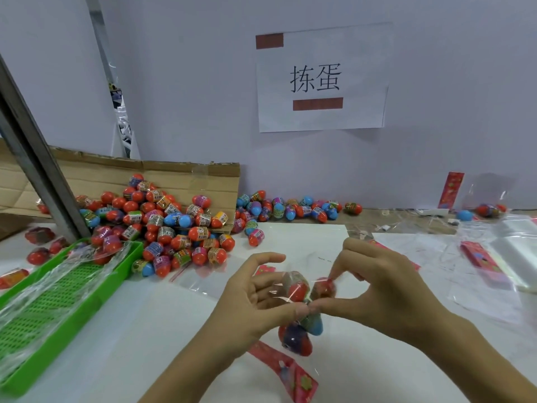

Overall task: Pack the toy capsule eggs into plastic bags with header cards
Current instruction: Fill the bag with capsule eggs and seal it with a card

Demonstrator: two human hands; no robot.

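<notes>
Loose capsule eggs [162,225] heaped at far left on desk [145,330], beside green tray [52,309]; well apart from both hands. Left hand [255,295]: thumb and forefinger pinching near edge of plastic bag [299,312], other fingers spread. Bag held just above desk, between the hands, holding what look like 3 or 4 eggs; long axis running from mouth at top, away from body, down toward body. Header card [287,373] lying flat on desk below bag, nearer left forearm. Right hand [380,289]: fingertips pinching far edge of bag mouth. Judged: mouth being opened or closed; cannot tell which. Card within easy reach of either hand.
</notes>
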